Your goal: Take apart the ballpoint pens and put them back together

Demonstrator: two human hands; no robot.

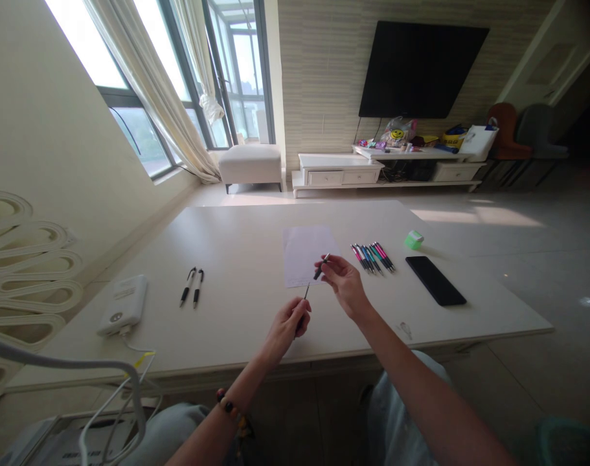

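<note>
Just above the table's near edge, my left hand [289,320] is closed around part of a pen, and a thin dark refill [307,292] points up out of the fist. The fingers hide the rest of that part. My right hand [344,283] pinches a short dark pen barrel [320,266] over the paper, a little higher and to the right. A small gap separates the barrel from the refill's tip. Beneath both hands lies a white sheet of paper [304,249] with faint writing along its near edge.
Several colourful pens [372,257] lie in a row right of the paper. Two white-and-black pens [197,288] lie left. A black phone [435,280], a green box [414,240], a clear ring-like item [404,330] and a white power bank [124,304] with a cable are on the white table [231,249].
</note>
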